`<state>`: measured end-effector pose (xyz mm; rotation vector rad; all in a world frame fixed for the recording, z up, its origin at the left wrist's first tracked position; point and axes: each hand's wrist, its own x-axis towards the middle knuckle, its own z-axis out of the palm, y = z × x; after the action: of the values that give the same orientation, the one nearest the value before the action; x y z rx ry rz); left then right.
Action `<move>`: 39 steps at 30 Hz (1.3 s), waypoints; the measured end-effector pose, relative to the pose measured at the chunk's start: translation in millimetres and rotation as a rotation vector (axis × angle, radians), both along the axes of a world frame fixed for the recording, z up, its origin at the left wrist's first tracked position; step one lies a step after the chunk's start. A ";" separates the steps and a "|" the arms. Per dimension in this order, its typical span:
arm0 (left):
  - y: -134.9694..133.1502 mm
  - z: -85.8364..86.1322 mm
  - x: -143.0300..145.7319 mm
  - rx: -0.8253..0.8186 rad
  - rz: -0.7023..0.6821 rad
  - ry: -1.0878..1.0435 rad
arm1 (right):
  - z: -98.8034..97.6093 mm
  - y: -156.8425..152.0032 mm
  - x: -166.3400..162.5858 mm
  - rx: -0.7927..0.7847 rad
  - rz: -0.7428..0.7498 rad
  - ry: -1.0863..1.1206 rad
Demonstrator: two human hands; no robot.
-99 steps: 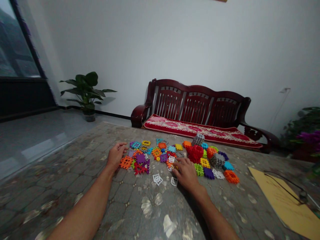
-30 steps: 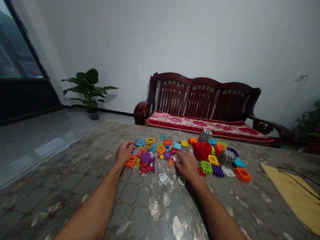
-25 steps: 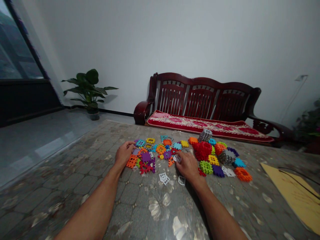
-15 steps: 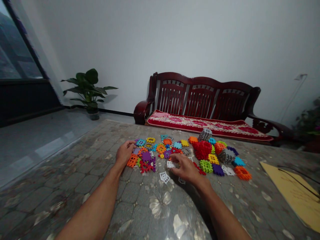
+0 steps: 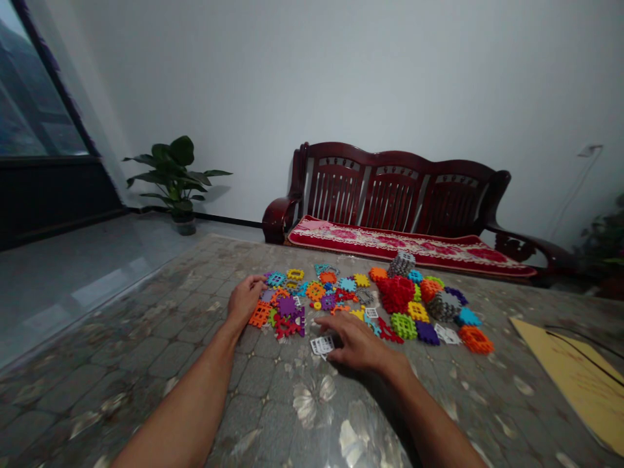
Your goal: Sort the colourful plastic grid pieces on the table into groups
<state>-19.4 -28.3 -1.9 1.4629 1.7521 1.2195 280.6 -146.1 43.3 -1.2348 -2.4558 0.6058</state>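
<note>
Beside the left end of a spread of colourful plastic interlocking building pieces, my left hand [image 5: 244,299] rests with its fingers loosely bent and nothing visible in them. An orange window-shaped piece [image 5: 259,314] lies close to it. My right hand [image 5: 355,339] is over the front of the spread, index finger and thumb apart. Between those fingers and just left of the thumb, white lattice pieces [image 5: 322,345] lie on the table, one seemingly over another; the thumb is at their edge. Another white window piece [image 5: 371,312] sits behind this hand. Purple [image 5: 286,305] and red pieces lie between the hands.
A red cluster of pieces [image 5: 397,294] and grey stacks [image 5: 444,305] stand at the right of the spread. A yellow board [image 5: 560,370] with dark cords lies on the table's right side. Behind the table is a wooden bench [image 5: 390,175]; a potted plant [image 5: 178,172] stands left.
My right hand has moved toward me and slightly left, bringing the white window piece onto the white pentagon piece; its fingers have spread from it. The left hand stays in place.
</note>
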 end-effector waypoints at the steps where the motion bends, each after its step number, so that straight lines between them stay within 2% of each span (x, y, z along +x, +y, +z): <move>1: -0.3 0.4 0.1 0.001 -0.003 0.000 | 0.8 0.0 -0.4 -0.006 -0.005 -0.004; 7: -1.9 3.0 0.9 -0.006 0.006 0.012 | 4.7 -0.8 -5.0 -0.083 -0.011 -0.024; 15: -0.5 0.4 0.0 -0.001 0.008 0.010 | 3.6 4.5 -6.4 -0.049 0.019 -0.119; 24: 0.2 0.1 0.3 -0.011 0.012 0.038 | 5.2 13.5 -11.1 -0.237 -0.109 -0.150; 33: 0.7 -0.5 -0.3 -0.008 0.005 0.024 | -3.0 17.5 -9.8 -0.243 -0.074 -0.137; 39: 1.0 -0.6 -0.3 -0.011 0.009 0.038 | 4.7 17.5 -0.7 -0.302 -0.006 -0.108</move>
<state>-19.7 -27.3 -2.6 1.4820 1.7893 1.1922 279.9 -128.6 48.0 -1.4188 -2.5131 0.9601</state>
